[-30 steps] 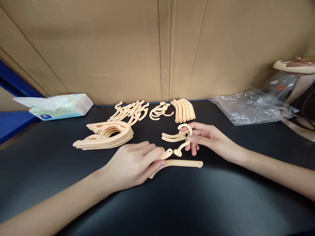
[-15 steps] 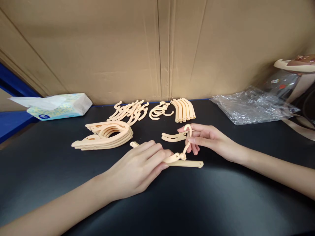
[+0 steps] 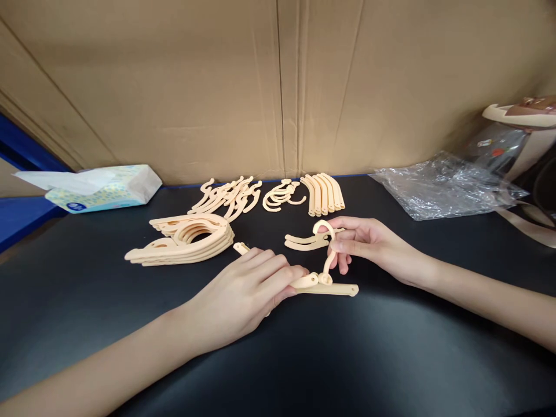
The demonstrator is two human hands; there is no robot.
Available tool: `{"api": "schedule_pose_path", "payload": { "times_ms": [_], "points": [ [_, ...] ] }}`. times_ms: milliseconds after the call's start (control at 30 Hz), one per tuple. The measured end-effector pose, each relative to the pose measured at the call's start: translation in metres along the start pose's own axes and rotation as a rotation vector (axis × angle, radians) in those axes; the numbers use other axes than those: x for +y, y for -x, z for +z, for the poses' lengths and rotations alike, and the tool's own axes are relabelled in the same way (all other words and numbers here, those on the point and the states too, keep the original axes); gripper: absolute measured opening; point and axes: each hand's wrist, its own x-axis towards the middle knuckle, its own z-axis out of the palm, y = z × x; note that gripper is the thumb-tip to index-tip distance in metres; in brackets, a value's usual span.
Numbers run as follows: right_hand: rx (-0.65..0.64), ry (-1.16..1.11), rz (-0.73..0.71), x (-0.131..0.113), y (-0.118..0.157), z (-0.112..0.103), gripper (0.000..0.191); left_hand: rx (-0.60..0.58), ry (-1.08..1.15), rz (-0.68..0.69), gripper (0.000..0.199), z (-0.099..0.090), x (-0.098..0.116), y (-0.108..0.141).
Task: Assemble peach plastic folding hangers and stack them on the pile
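Note:
My left hand is closed over cream plastic hanger arms, whose holed ends stick out on both sides of it. Between thumb and fingers, my right hand pinches a cream hanger hook. The hook stands upright, its curl at the top and its round base beside the holed end of an arm piece; whether the two are joined I cannot tell. Just behind the right hand lie two curved pieces, partly hidden by its fingers.
A stack of folded hangers lies at left. Farther back are a pile of curved pieces, loose hooks and a row of arms. A tissue pack and a clear plastic bag flank them before a cardboard wall.
The hook has turned in my right hand, so its curl now points farther left. My left hand and the arms under it have barely shifted.

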Motion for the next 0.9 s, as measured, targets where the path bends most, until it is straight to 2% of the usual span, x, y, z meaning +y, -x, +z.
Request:
{"api": "schedule_pose_path", "payload": {
  "times_ms": [233, 433, 600, 800, 900],
  "points": [
    [0.025, -0.006, 0.013, 0.0019, -0.0022, -0.0022, 0.033, 0.0, 0.002, 0.028, 0.021, -0.0003, 0.0, -0.0001],
    [-0.003, -0.031, 0.014, 0.0025, -0.0032, -0.0021, 0.033, 0.013, -0.007, 0.04, 0.022, -0.0004, 0.0008, 0.0003],
    [0.0, -0.01, 0.009, 0.002, -0.0032, -0.0008, 0.034, 0.016, 0.01, 0.029, 0.032, 0.0008, 0.0013, 0.0034],
    [0.022, 0.014, 0.016, 0.0024, -0.0028, -0.0001, 0.034, -0.062, 0.031, 0.04, 0.053, 0.0029, -0.0025, 0.0057],
    [0.026, 0.012, 0.013, 0.0028, -0.002, 0.0001, 0.034, -0.065, 0.054, 0.036, 0.056, 0.0026, -0.0031, 0.005]
  ]
}}
